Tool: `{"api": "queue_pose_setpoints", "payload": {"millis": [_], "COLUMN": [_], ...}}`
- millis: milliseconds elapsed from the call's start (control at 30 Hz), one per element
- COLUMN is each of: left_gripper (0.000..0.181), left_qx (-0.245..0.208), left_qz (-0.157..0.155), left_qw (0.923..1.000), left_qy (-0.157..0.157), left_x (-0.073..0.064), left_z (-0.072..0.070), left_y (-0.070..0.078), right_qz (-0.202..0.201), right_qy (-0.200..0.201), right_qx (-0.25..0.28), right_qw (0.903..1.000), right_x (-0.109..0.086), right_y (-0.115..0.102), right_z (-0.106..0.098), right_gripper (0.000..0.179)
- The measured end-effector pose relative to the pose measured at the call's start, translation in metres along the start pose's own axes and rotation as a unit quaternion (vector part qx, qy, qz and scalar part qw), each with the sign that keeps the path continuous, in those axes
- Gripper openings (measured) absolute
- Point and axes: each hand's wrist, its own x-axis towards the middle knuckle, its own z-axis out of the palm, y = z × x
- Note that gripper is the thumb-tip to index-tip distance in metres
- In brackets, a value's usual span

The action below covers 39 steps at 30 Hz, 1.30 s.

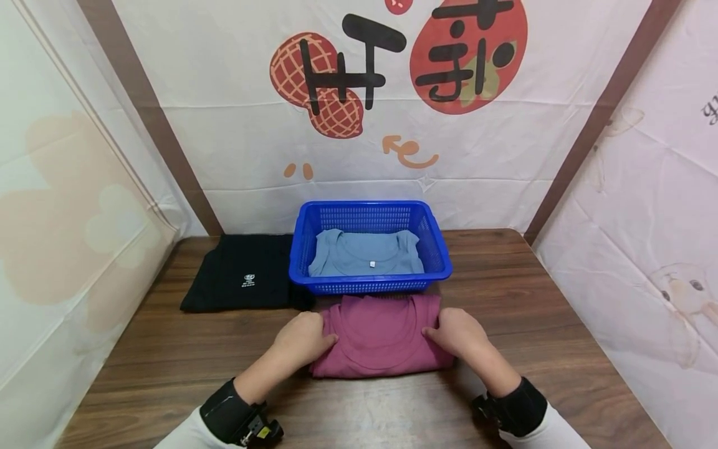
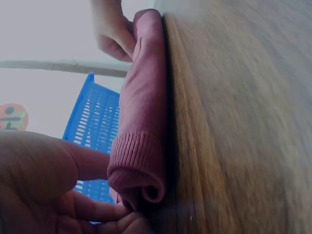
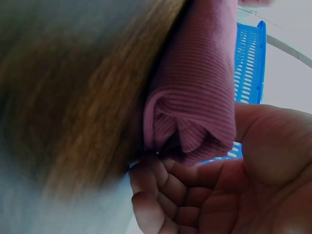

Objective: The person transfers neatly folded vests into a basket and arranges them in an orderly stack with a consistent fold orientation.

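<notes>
Pink shirt [image 1: 381, 343], folded: is held just in front of the basket [image 1: 367, 287]. Left hand [image 1: 303, 338]: grip pinches its left end. Right hand [image 1: 462, 333]: grip pinches its right end. Blue shirt [image 1: 359, 259]: lies inside the basket. Black garment [image 1: 224, 274]: lies on the desk [image 1: 505, 293], left of the basket.

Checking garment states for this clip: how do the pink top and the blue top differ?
The left hand and right hand grip the pink top; neither touches the blue top. The blue top lies in the plastic basket, the pink top outside it. Both are folded, round necklines showing.
</notes>
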Motion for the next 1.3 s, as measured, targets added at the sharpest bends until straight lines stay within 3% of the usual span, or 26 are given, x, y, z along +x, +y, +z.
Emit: {"api": "queue_pose_setpoints", "payload": {"millis": [133, 267, 367, 533, 667, 800, 900, 1067, 1167, 1300], "left_gripper": [0.034, 0.031, 0.031, 0.039, 0.031, 0.021, 0.022, 0.040, 0.044, 0.037], "left_qx": [-0.033, -0.034, -0.026, -0.058, -0.073, -0.085, -0.132, -0.230, -0.264, -0.275], "left_qz": [-0.023, -0.040, -0.035, -0.037, -0.044, -0.033, -0.024, -0.048, -0.061, -0.052], "left_qw": [0.9992, 0.9986, 0.9989, 0.9976, 0.9962, 0.9958, 0.9910, 0.9709, 0.9607, 0.9584], "left_qy": [0.005, 0.012, 0.015, 0.003, -0.014, -0.007, -0.006, -0.045, -0.059, -0.057], "left_x": [0.003, 0.006, 0.009, 0.013, 0.013, 0.013, 0.016, 0.019, 0.018, 0.017], "left_z": [0.003, 0.006, 0.007, 0.007, 0.008, 0.009, 0.011, 0.013, 0.012, 0.011], "left_y": [0.003, 0.005, 0.006, 0.006, 0.007, 0.008, 0.007, 0.002, -0.001, -0.003], "right_qz": [-0.006, -0.011, -0.013, -0.021, -0.035, -0.046, -0.043, -0.036, -0.042, -0.047], "right_qy": [0.002, 0.004, 0.004, 0.007, 0.006, -0.012, -0.021, -0.034, -0.042, -0.044], "right_qx": [-0.005, -0.004, 0.000, 0.006, 0.015, 0.055, 0.109, 0.203, 0.227, 0.230], "right_qw": [1.0000, 0.9999, 0.9999, 0.9997, 0.9993, 0.9974, 0.9929, 0.9779, 0.9720, 0.9711], "right_x": [0.004, 0.006, 0.007, 0.008, 0.008, 0.008, 0.009, 0.012, 0.013, 0.012], "right_y": [0.000, -0.001, -0.002, -0.003, -0.002, 0.002, 0.007, 0.015, 0.019, 0.021], "right_z": [0.003, 0.004, 0.004, 0.003, 0.002, 0.000, 0.000, 0.002, 0.005, 0.007], "right_gripper": [0.039, 0.038, 0.039, 0.040, 0.039, 0.034, 0.033, 0.040, 0.042, 0.040]}}
